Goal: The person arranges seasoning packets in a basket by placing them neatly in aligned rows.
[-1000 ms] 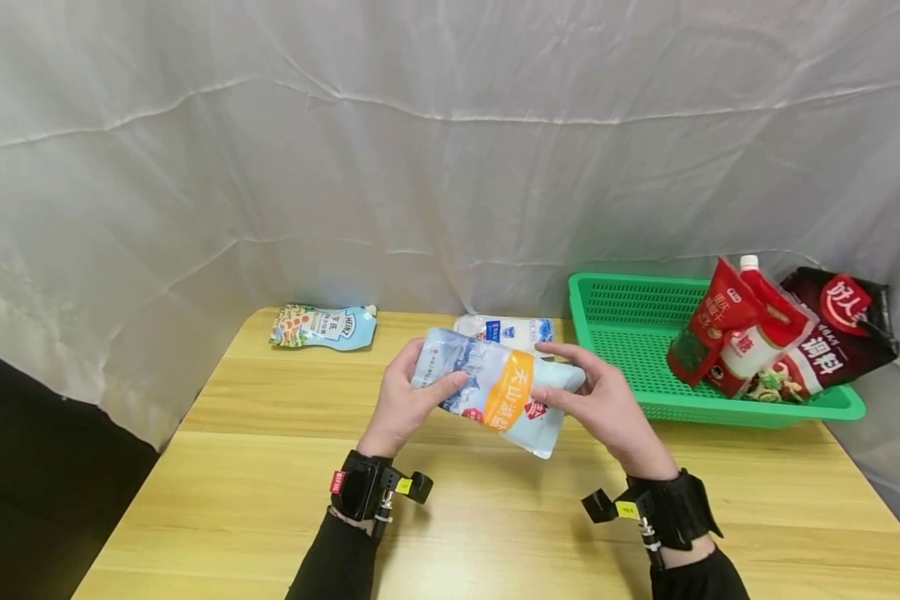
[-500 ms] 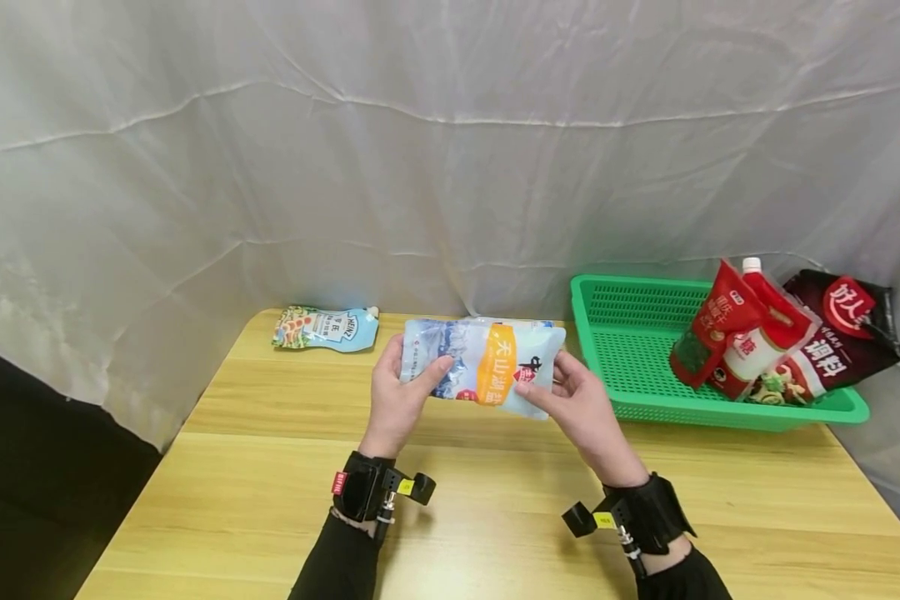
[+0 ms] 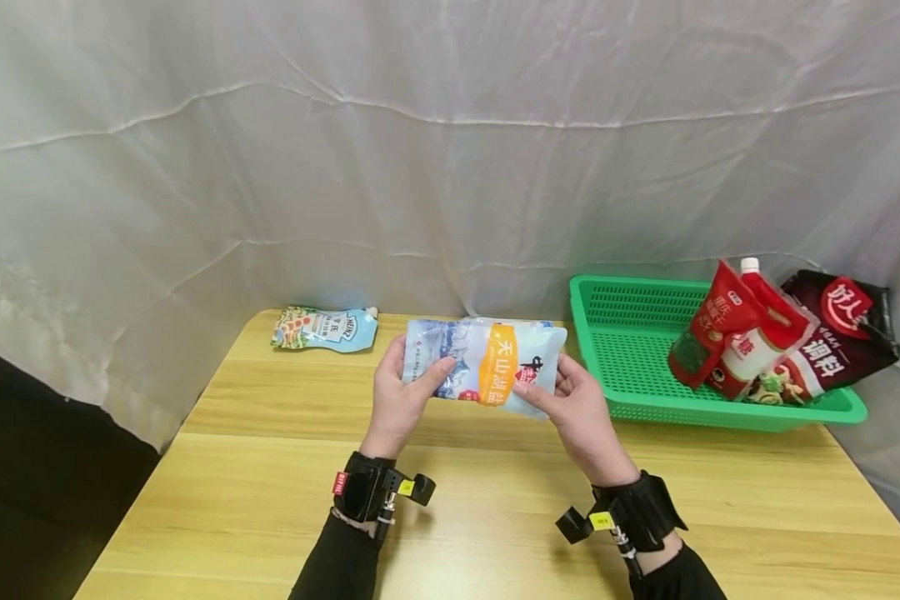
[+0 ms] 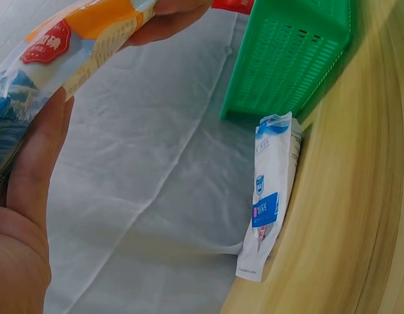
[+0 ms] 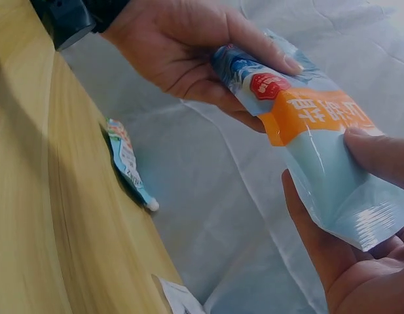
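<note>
A light blue bag of salt (image 3: 461, 358) with an orange band is held up level above the table, its printed front toward the head camera. My left hand (image 3: 397, 396) grips its left end, thumb across the front. At the other end my right hand (image 3: 581, 412) pinches the bag between thumb and fingers. Behind it, mostly hidden in the head view, lies a white packet with a blue label; the left wrist view shows this white packet (image 4: 270, 190) on the table by the curtain.
At the back left lies a Heinz spout pouch (image 3: 326, 329). A green basket (image 3: 622, 408) stands at the back right, holding a red pouch (image 3: 716, 325), a red-and-white capped pouch (image 3: 757, 350) and a dark seasoning bag (image 3: 832, 342). A grey curtain (image 3: 450, 167) hangs behind the wooden table (image 3: 487, 517).
The salt bag has turned from tilted to nearly level and come to cover most of the white packet. My right hand has shifted left with it; over the last half second little has moved.
</note>
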